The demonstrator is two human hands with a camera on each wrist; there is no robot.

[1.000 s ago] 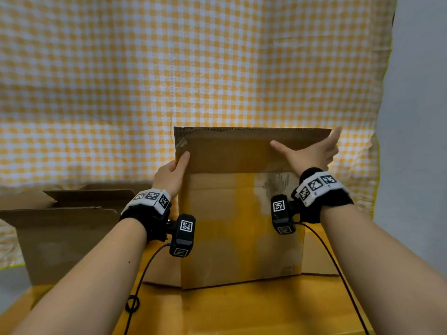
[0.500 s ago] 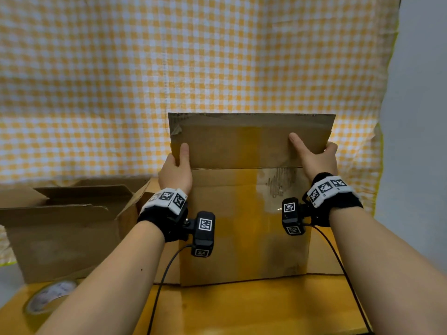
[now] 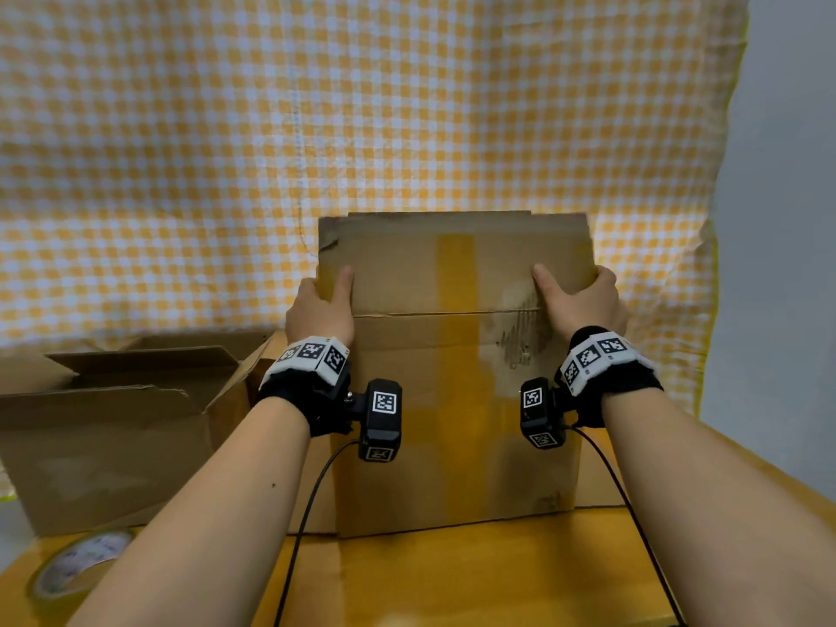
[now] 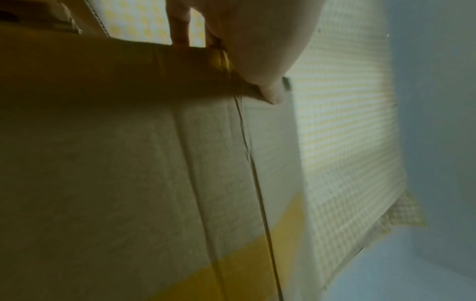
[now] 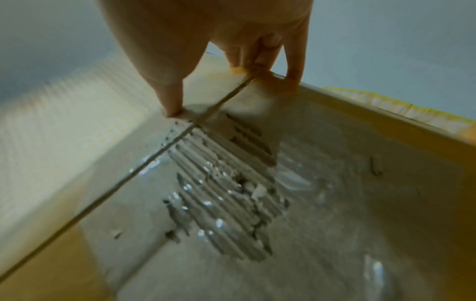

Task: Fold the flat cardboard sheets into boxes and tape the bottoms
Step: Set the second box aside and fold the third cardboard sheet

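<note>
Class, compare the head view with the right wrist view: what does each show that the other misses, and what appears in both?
Only the head view shows the left hand gripping the flat brown cardboard sheet's left edge, the open brown cardboard box at the left, the roll of clear tape and the wooden table.

Only the right wrist view shows the right hand's fingers wrapped behind the sheet's edge and the torn corrugated ridges close up.

Both show the right hand, the sheet, its torn patch and the yellow checked cloth.

Yellow-white gingham cloth [image 3: 316,142] hangs as backdrop, covers 9 through 1 o'clock, wrinkled, seam running down centre. Plain grey-blue wall [image 3: 787,219] at 2–3 o'clock. Wooden tabletop [image 3: 475,576] at 6 o'clock, warm orange tone. Lighting soft, even.
</note>
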